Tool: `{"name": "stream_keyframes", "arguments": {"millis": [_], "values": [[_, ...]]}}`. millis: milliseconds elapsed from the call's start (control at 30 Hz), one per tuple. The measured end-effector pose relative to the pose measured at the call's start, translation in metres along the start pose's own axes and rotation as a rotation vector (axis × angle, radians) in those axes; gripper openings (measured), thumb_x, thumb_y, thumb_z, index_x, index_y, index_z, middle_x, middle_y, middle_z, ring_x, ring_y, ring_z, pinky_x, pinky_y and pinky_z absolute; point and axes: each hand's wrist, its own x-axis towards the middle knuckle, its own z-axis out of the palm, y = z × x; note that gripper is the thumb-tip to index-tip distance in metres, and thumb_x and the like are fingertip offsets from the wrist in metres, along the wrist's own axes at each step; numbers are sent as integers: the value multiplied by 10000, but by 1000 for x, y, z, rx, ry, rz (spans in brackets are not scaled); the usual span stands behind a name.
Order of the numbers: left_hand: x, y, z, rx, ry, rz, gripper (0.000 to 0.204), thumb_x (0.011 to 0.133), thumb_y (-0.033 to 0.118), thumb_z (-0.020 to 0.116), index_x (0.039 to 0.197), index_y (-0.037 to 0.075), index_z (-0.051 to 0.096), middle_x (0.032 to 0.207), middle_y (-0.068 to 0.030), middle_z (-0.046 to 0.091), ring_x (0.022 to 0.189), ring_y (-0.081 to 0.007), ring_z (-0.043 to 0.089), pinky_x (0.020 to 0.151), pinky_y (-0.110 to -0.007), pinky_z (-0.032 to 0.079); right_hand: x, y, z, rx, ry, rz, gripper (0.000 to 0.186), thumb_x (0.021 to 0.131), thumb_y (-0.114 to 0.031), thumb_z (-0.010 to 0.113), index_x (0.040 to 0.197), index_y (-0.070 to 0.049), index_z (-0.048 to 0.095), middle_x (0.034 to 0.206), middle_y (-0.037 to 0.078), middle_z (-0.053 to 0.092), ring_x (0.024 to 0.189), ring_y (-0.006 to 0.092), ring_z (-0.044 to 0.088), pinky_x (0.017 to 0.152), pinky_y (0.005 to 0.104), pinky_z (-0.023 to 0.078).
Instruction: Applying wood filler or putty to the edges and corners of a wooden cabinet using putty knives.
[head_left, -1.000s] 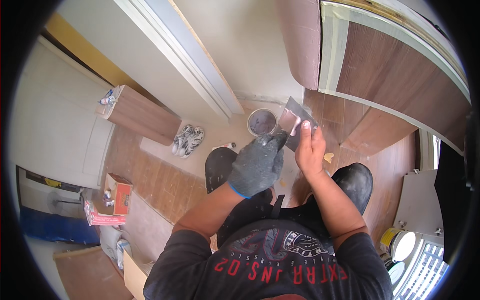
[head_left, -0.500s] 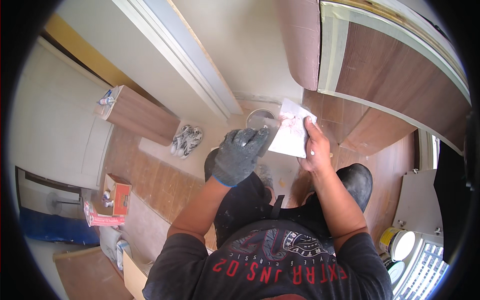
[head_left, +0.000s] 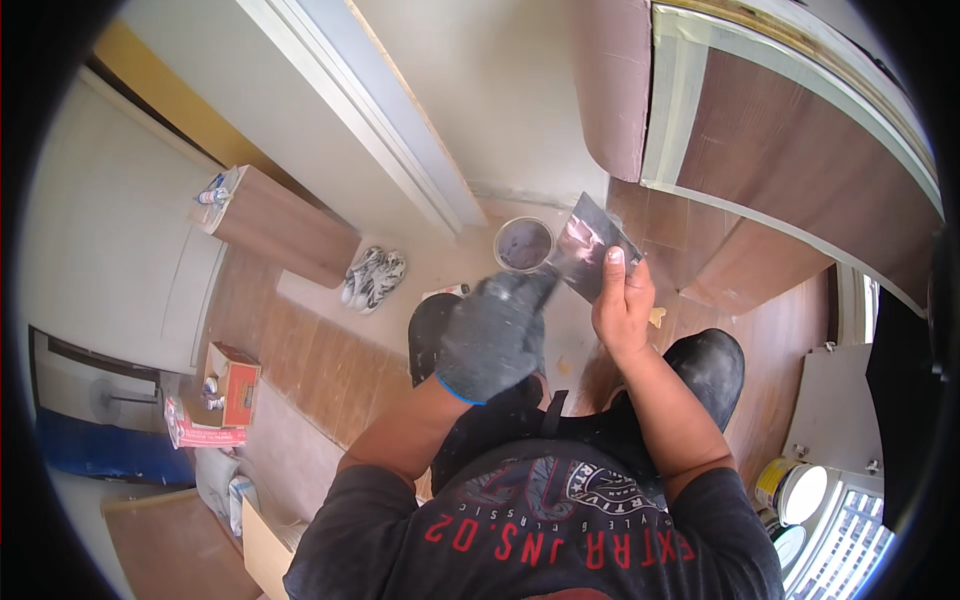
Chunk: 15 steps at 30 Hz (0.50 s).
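My right hand (head_left: 625, 305) is bare and grips a flat, square metal plate (head_left: 607, 228), thumb on top. Pinkish-white putty is smeared on the plate's upper face. My left hand (head_left: 495, 335), in a grey work glove with a blue cuff, is closed on a thin scraper (head_left: 570, 268), blurred by motion. Its blade is at the plate's near-left edge, and the glove hides its handle. Just beyond the glove stands a round tub (head_left: 524, 245) holding greyish putty, on the floor.
Patterned shoes (head_left: 374, 280) rest beside a wood-faced box unit (head_left: 290, 225) at left. Farther left is an open carton (head_left: 235, 390). A wood-panelled, tape-edged counter (head_left: 790, 150) rises at right. Paint tubs (head_left: 800, 492) stand at lower right. My knees flank the work.
My left hand has moved slightly nearer and right with the scraper, uncovering more of the tub. The plate has tilted in my right hand, its face turning from bright to dark.
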Motion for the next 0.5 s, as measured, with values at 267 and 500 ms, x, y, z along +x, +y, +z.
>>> {"name": "stream_keyframes", "arguments": {"millis": [267,500], "values": [[14,-16,-9,-32,165,65,344,883,119,594,1214,40,641,1028,-202,646,909,-399,626,799,-486,517,6,8,-11,165,-70,202,365,1056,-308,468,1140,20,604,1000,97,677,878,166,606,811,307,489],[9,-36,15,0,270,268,530,674,10,695,1200,64,670,984,-154,650,877,-358,613,782,-451,516,13,-11,-22,1046,-230,754,404,1036,-302,497,1320,-16,489,1181,129,648,1067,236,648,924,404,533]]}}
